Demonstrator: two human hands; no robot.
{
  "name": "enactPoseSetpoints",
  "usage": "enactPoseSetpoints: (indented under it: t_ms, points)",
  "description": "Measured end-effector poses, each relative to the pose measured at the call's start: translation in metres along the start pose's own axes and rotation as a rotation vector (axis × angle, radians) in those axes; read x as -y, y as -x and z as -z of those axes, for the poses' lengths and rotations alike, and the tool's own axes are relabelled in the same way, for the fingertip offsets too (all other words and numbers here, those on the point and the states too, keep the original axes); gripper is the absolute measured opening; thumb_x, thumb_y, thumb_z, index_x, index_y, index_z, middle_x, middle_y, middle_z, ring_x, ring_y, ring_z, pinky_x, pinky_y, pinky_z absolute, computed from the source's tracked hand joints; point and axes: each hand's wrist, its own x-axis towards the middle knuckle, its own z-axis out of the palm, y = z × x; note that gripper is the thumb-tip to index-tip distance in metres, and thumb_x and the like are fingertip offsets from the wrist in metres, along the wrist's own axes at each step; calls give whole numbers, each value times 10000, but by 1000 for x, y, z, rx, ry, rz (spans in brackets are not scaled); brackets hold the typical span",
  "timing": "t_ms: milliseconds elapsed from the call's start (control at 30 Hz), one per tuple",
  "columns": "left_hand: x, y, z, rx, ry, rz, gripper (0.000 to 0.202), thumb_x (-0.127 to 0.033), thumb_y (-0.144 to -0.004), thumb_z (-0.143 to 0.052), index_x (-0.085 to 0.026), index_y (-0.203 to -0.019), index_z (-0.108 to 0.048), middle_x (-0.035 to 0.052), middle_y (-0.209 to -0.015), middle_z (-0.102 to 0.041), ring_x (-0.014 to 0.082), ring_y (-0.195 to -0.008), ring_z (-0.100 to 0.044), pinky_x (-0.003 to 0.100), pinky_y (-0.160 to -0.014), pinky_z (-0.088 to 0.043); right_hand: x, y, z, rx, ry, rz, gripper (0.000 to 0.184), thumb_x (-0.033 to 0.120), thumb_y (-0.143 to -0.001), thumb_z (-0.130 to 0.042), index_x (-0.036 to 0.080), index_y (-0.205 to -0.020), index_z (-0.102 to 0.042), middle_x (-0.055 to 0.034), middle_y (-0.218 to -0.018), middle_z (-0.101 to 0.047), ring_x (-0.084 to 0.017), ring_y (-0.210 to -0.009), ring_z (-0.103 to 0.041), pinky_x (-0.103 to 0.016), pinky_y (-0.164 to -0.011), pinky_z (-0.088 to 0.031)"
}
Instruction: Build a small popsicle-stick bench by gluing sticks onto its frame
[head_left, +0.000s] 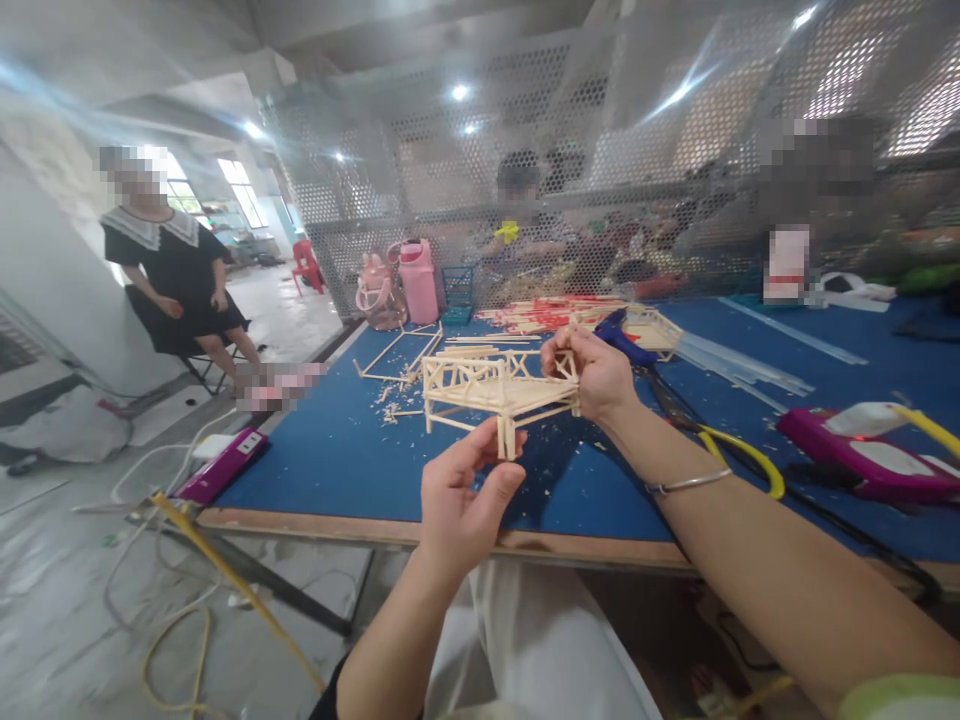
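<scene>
A small model built of pale wooden sticks (465,384), with crossed railings and short legs, is held up over the blue tabletop. My left hand (461,495) pinches its near corner leg between thumb and fingers. At the model's right end, my right hand (598,372) is closed on the railing and corner, and its fingertips are partly hidden. Just beyond the right hand lies a blue glue gun (628,342). Another stick piece (660,330) rests behind the gun. To the left of the model, a rectangular stick frame (364,372) lies near scattered wood bits (397,400).
Red-tipped sticks (555,313) are heaped at the back, beside a pink bottle (418,282) and perforated screen (442,200). On the right are translucent glue sticks (742,365), yellow-handled cutters (761,472) and a purple power strip (832,460). A person (169,265) sits at left.
</scene>
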Motion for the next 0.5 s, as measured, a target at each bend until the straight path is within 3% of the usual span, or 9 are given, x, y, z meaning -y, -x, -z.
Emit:
enactPoseSetpoints:
  t_ms: [133,300,500]
  points:
    - [-1,0,-5,-111,-57,11,399,-313,-665,-727,-191,-1042,-683,64,-894,-730,196,-805,-673,296,-772,-543,0,0,0,-2,26,8,177,349,-714,-547,216,-653,-447,18,-567,-534,-102,-454,-458,-225,-433,-367]
    - [-7,-2,-9,-178,47,78,379,-339,-670,-713,-170,-1007,-676,55,-807,-726,170,-698,-668,296,-700,-554,-1,-1,1,2,84,80,216,389,-739,-530,224,-650,-422,24,-562,-506,-103,-443,-440,-236,-432,-364]
    - [-4,-17,8,-182,80,223,265,-237,-668,-649,-148,-918,-657,52,-793,-707,127,-664,-629,254,-648,-518,3,-1,-1,-24,134,179,228,405,-755,-522,228,-650,-423,16,-578,-506,-113,-461,-449,-249,-452,-361]
